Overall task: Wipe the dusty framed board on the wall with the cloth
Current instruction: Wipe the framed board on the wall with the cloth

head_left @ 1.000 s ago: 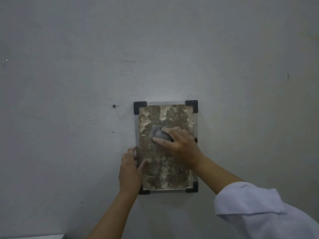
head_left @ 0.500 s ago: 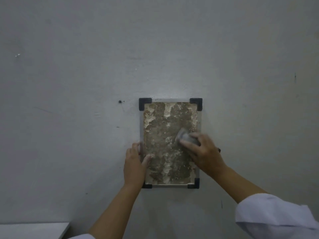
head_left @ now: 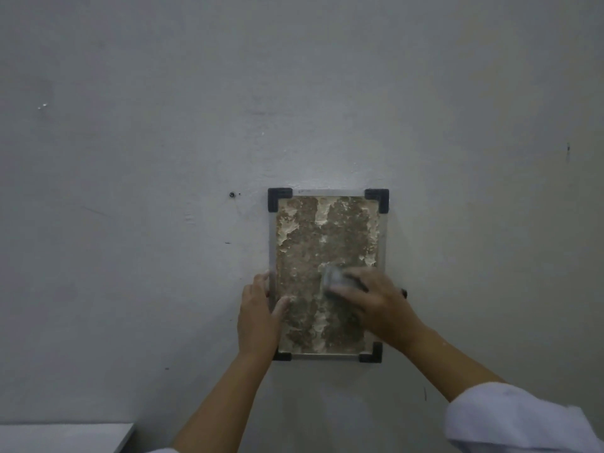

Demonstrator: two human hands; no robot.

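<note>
A small framed board (head_left: 327, 237) with black corner caps hangs on the grey wall; its face is mottled brown and pale with dust. My right hand (head_left: 379, 305) presses a small grey cloth (head_left: 335, 276) flat against the board's lower middle. My left hand (head_left: 260, 317) grips the frame's lower left edge, thumb lying on the dusty face, fingers along the frame's outer side. The lower right part of the board is hidden behind my right hand.
A screw or hole (head_left: 232, 194) marks the wall left of the frame's top. A white surface corner (head_left: 65, 438) shows at the bottom left. The rest is bare grey wall (head_left: 130, 93).
My right hand slid the cloth from the board's left-centre to the right edge, then back towards the lower middle. The left hand kept its hold on the frame.
</note>
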